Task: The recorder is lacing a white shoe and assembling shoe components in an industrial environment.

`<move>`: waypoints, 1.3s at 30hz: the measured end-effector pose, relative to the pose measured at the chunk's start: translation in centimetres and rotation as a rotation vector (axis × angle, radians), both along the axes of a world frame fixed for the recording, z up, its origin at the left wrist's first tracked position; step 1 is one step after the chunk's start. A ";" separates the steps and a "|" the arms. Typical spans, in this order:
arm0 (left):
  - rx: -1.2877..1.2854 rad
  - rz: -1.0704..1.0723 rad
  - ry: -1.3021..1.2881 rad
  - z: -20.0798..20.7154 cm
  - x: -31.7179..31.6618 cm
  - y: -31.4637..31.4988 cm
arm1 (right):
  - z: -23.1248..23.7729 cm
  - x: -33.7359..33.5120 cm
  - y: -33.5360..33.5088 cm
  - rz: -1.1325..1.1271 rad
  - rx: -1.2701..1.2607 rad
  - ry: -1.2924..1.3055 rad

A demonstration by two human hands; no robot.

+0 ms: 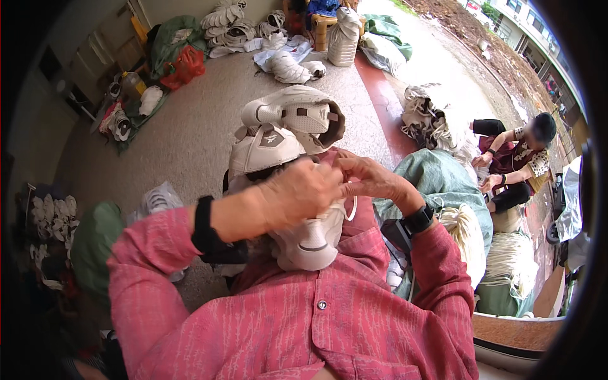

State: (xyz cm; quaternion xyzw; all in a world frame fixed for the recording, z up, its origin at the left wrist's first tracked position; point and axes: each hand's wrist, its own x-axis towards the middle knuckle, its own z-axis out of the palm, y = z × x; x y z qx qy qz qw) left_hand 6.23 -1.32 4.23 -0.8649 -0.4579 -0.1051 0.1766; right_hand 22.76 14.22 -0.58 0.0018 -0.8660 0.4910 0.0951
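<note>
In my lap lies a white shoe upper, its toe toward me. My left hand is curled closed over it, slightly blurred; what its fingers grip is hidden. My right hand meets it from the right, thumb and fingers pinched together. A white shoelace runs from the upper to beneath the right hand's fingers. Just beyond the hands rests a beige shoe upper with a dark opening. Farther out is another pale upper, its heel end turned right.
Right of me stand a green sack and bundles of white laces. Another person sits beyond, hands together. A pile of uppers lies ahead right. Stacked uppers and a red bag lie far off; a green sack stands left.
</note>
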 end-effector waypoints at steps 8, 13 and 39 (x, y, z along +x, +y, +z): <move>-0.139 0.199 -0.387 8.6 -9.2 -0.4 | -1.0 0.3 0.5 0.056 -0.302 -0.062; -0.521 -0.040 -0.699 0.9 -3.6 0.8 | 0.1 0.1 0.4 0.159 -0.024 0.049; 0.353 0.685 -0.006 17.3 -25.0 -6.0 | -0.7 -0.9 -0.9 -0.061 -0.271 -0.101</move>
